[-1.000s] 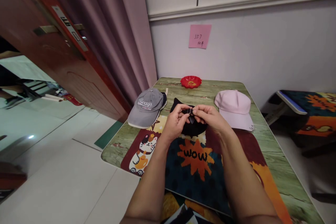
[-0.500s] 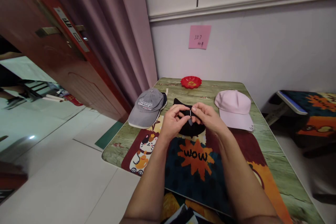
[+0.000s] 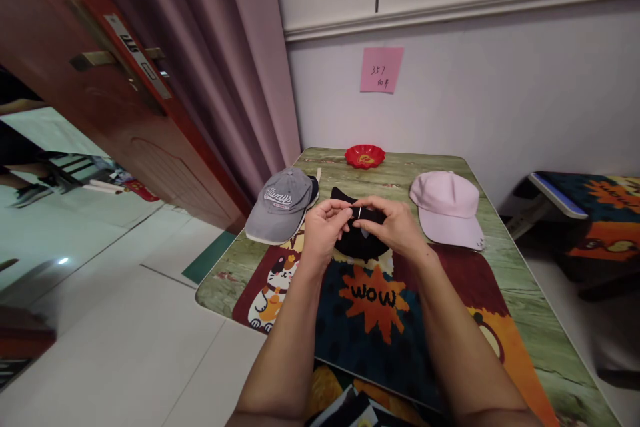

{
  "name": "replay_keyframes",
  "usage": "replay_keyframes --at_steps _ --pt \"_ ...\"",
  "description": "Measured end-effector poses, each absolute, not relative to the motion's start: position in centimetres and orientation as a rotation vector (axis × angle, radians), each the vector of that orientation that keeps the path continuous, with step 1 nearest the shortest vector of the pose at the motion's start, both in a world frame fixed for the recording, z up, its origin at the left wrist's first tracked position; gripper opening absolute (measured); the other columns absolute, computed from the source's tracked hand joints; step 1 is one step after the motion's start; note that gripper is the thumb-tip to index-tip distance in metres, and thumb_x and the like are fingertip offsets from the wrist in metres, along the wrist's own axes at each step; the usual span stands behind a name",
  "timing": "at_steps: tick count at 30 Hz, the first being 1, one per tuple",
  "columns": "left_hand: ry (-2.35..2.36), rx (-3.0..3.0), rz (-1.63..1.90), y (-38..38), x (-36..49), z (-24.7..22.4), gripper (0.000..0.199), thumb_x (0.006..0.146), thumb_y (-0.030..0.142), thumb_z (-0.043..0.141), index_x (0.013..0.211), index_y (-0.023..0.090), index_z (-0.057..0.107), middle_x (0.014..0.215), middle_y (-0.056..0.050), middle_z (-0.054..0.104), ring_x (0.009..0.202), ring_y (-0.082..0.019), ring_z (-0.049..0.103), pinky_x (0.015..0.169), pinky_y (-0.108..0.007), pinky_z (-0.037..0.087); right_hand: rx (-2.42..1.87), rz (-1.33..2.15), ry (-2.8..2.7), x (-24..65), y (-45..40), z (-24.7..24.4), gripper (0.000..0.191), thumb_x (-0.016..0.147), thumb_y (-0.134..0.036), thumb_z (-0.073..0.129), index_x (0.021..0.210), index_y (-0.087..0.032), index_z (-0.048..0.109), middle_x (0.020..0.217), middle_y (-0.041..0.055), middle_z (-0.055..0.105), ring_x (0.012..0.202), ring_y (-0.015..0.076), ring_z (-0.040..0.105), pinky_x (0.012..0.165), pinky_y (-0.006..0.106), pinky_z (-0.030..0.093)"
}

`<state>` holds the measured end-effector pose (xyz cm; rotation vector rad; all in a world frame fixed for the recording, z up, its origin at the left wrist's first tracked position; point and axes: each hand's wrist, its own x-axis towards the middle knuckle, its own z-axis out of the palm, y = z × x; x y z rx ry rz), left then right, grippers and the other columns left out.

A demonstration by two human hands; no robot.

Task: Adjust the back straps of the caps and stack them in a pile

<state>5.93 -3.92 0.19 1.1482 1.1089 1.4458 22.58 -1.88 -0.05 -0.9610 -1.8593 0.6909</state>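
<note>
A black cap (image 3: 356, 248) lies on the mat in front of me, partly hidden by my hands. Its black strap (image 3: 373, 215) is raised, with a thin bright buckle (image 3: 359, 212) on it. My left hand (image 3: 323, 228) pinches the strap's left end between thumb and fingers. Right of the buckle, my right hand (image 3: 397, 223) is closed on the strap, thumb below and fingers above. To the left sits a grey cap (image 3: 283, 203) with white lettering, and to the right a pink cap (image 3: 447, 203); neither is touched.
The wooden-patterned table (image 3: 225, 280) carries a colourful printed mat (image 3: 370, 340). A red scalloped dish (image 3: 365, 157) stands at the back. A pink note (image 3: 381, 70) is on the wall. At left are a curtain and a brown door (image 3: 145, 140); another table (image 3: 590, 213) is at right.
My left fingers have shifted to pinch the strap beside the buckle. My right hand has changed its hold, and more strap shows between its thumb and fingers. The caps stay in place.
</note>
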Motion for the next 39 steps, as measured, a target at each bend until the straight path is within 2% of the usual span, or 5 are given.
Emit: replay_keyframes --at_steps 11,20,27,34,39 --pt "1.198 1.019 1.527 -3.7 5.2 0.6 0.019 0.068 0.027 0.064 0.080 0.018 0.053 0.061 0.002 0.067 0.036 -0.006 0.048 0.035 -0.016 0.026 -1.062 0.672 -1.930 22.5 -2.0 0.2 0.018 0.079 -0.024 0.066 0.097 -0.024 0.066 0.074 -0.0009 0.068 0.065 0.0175 0.059 0.065 0.029 0.041" --pt "1.165 1.241 1.582 -5.3 6.0 2.2 0.017 0.080 0.029 0.065 0.087 0.019 0.053 0.055 0.006 0.057 0.041 -0.005 0.047 0.042 -0.016 0.034 -0.780 1.113 -1.823 22.6 -2.0 0.0 0.027 0.083 -0.028 0.065 0.110 -0.022 0.065 0.103 0.0042 0.070 0.096 0.0219 0.064 0.085 0.032 0.047" --pt "1.110 1.298 1.544 -5.7 6.3 2.6 0.023 0.082 0.040 0.066 0.084 0.017 0.061 0.066 0.001 0.064 0.047 -0.007 0.052 0.041 -0.017 0.038 -0.835 1.244 -1.575 22.7 -2.4 0.3 0.029 0.087 -0.051 0.065 0.089 -0.022 0.065 0.077 0.0005 0.063 0.073 0.0161 0.058 0.070 0.027 0.046" --pt "1.219 1.187 1.389 -4.7 6.5 0.8 0.025 0.070 0.036 0.075 0.081 0.016 0.063 0.063 0.003 0.061 0.043 -0.006 0.049 0.035 -0.016 0.035 -0.858 1.251 -1.457 22.3 -1.9 -0.6 0.039 0.088 -0.060 0.060 0.078 -0.022 0.059 0.074 0.0007 0.062 0.070 0.0161 0.059 0.068 0.028 0.048" --pt "1.265 1.206 1.446 -4.6 7.4 0.6 0.020 0.072 0.034 0.072 0.078 0.017 0.063 0.061 0.003 0.060 0.043 -0.006 0.048 0.038 -0.017 0.036 -0.864 1.210 -1.516 22.2 -2.0 -0.1 0.036 0.087 -0.058 0.061 0.081 -0.023 0.056 0.072 -0.0007 0.061 0.066 0.0152 0.059 0.064 0.027 0.045"
